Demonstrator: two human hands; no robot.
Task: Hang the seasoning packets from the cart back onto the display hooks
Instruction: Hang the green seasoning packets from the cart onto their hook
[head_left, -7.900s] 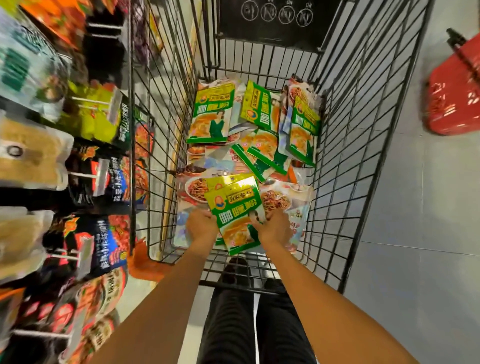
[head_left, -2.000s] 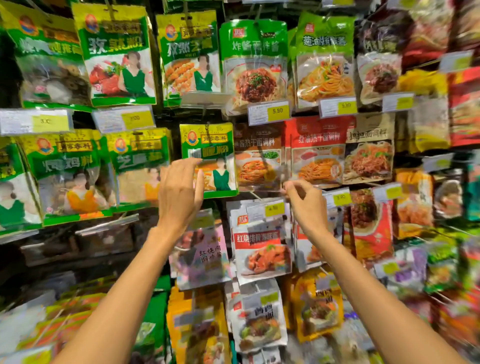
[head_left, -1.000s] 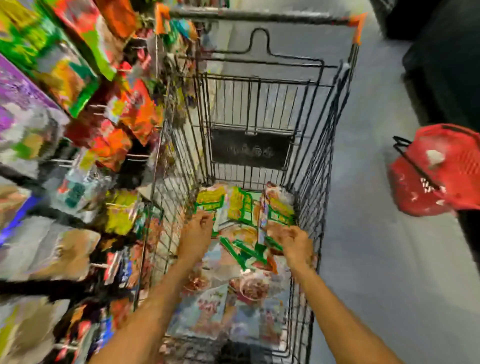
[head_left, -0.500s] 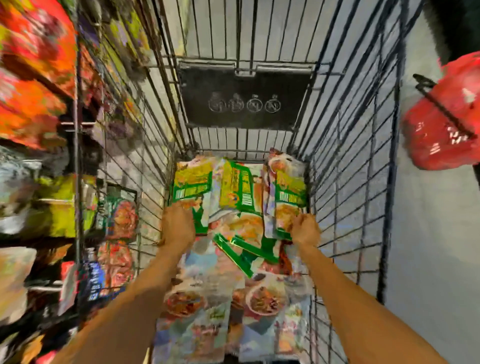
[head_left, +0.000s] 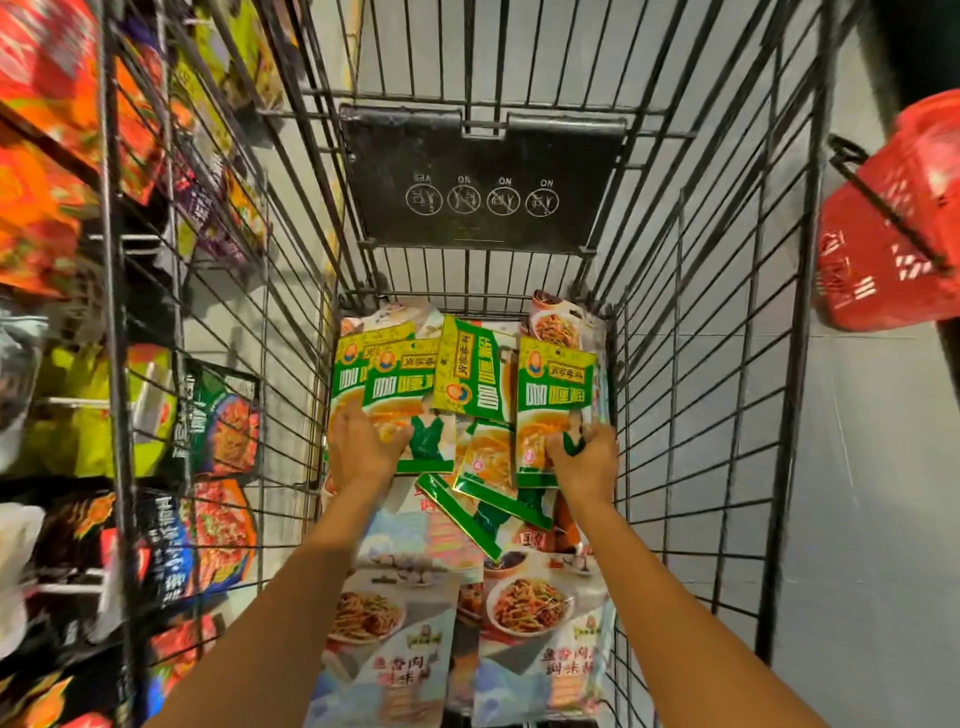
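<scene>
Two seconds ago I had both hands up at the rack among the hung packets. Now the view has swung down into the cart (head_left: 727, 364), and both hands have come low to the loose pile at its far end, so I judge one hanging done and the next pick under way. My left hand (head_left: 363, 447) lies over the lower corner of the left-side packet (head_left: 405, 389), a green one lying on top of the heap. The fingers curl onto it, and I take that for a hold, though the fingertips are hidden under the hand. My right hand (head_left: 584, 462) is closed round the bottom edge of the right-side packet (head_left: 553, 395), also green. It leans near the cart's right wall, and its foil is crumpled where I grip. More green packets (head_left: 475, 374) lie between and under these two. Pale noodle packets (head_left: 395, 649) cover the near end of the floor, so plenty is left to do. The display hooks (head_left: 67, 401) are just outside the cart's left wall, blurred, with stock hanging on them. A red basket (head_left: 893, 218) sits off to the right, well apart. I cannot make out the hang holes at the packets' top edges, so I expect to turn each one top-up and find its hole before I offer it to a hook.
</scene>
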